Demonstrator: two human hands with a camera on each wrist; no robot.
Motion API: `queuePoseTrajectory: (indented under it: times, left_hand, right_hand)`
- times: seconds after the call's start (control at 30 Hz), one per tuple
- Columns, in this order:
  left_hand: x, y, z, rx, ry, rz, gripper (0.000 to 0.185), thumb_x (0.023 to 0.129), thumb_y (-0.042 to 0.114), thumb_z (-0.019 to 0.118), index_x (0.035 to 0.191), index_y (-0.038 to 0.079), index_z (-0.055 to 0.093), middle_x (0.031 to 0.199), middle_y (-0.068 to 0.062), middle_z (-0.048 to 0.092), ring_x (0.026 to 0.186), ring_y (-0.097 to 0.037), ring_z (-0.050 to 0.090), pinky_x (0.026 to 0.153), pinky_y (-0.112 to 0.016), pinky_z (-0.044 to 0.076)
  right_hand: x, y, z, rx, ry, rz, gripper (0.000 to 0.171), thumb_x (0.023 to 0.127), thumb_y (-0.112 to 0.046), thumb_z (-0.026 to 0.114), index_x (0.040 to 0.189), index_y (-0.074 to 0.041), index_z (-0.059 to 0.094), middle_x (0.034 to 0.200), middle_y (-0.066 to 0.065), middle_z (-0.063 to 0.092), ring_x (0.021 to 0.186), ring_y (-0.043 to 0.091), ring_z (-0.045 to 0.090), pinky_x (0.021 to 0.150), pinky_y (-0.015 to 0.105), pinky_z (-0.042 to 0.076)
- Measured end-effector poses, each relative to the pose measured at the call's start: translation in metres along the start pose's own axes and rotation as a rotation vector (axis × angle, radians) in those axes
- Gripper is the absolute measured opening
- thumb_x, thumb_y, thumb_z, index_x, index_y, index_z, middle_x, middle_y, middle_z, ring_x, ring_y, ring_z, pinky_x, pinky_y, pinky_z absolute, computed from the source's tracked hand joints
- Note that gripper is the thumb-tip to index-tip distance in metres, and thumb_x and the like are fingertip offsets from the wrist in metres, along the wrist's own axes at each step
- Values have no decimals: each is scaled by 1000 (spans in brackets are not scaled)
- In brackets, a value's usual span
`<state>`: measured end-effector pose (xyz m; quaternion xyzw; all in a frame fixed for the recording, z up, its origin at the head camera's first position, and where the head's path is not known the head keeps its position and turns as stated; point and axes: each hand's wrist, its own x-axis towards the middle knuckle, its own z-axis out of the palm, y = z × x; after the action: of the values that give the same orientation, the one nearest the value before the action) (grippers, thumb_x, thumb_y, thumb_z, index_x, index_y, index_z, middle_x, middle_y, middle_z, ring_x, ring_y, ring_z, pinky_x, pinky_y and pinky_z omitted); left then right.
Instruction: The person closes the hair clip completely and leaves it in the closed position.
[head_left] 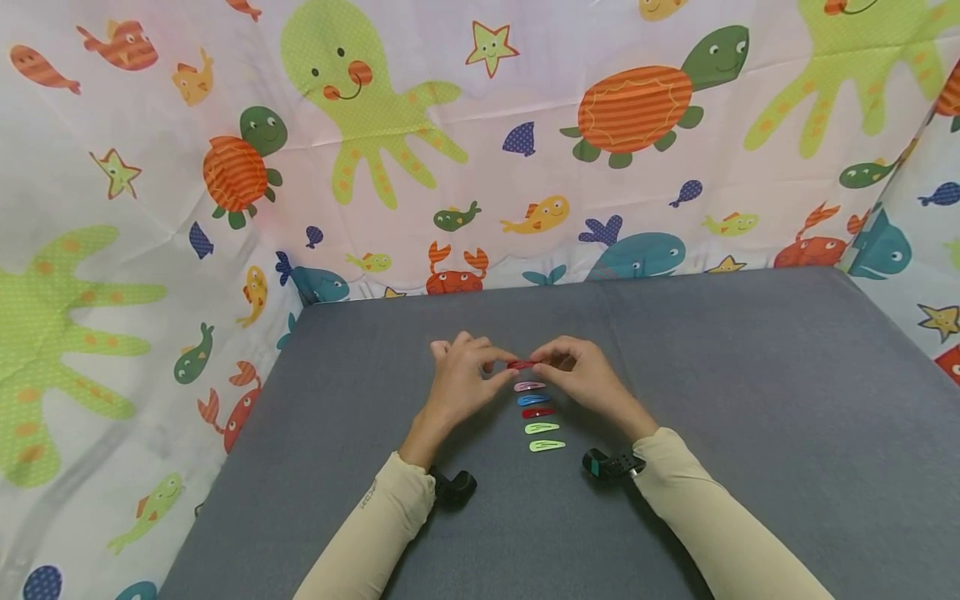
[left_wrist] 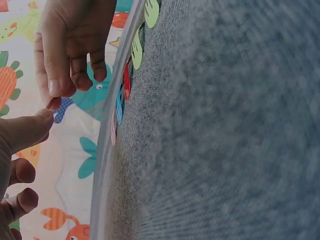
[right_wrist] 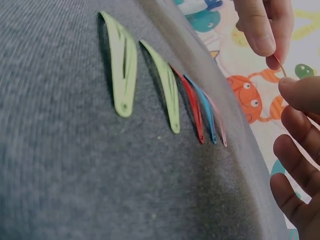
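Between both hands, a red snap hair clip (head_left: 522, 365) is held up at the far end of a column of clips. My left hand (head_left: 467, 372) pinches one end of it with thumb and forefinger, and my right hand (head_left: 579, 375) pinches the other end. Below it on the cloth lie a pink clip (head_left: 529, 386), a blue clip (head_left: 533, 400), another red clip (head_left: 537, 412) and two lime-green clips, one (head_left: 542, 427) above the other (head_left: 547, 446). In the right wrist view the held clip (right_wrist: 280, 66) shows edge-on, partly hidden by fingertips.
A grey cloth (head_left: 750, 400) covers the table. Behind it and at the sides hangs a white curtain (head_left: 495, 108) printed with sea animals. Dark wrist devices sit on the left wrist (head_left: 455, 487) and the right wrist (head_left: 607, 464), close over the table.
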<state>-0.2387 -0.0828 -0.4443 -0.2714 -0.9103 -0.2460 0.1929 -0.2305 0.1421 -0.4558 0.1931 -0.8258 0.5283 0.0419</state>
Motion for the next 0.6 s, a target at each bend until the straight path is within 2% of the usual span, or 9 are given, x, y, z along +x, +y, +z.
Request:
queuePoseTrajectory:
  times: [0.3, 0.6]
  left_hand:
    - [-1, -1, 1, -8, -16, -28, 16, 86, 35, 82, 100, 28, 82, 71, 3, 61, 76, -12, 42, 78, -46, 18]
    - [-1, -1, 0, -13, -29, -50, 20, 86, 35, 82, 105, 27, 82, 72, 6, 59, 76, -12, 42, 78, -46, 17]
  right_hand:
    - [2, 1, 4, -110, 25, -54, 8, 91, -12, 76, 99, -11, 78, 89, 1, 69, 84, 14, 63, 76, 28, 53]
    - [4, 0, 3, -119, 34, -69, 8, 90, -11, 77, 98, -8, 79, 87, 3, 69, 83, 15, 61, 73, 27, 52]
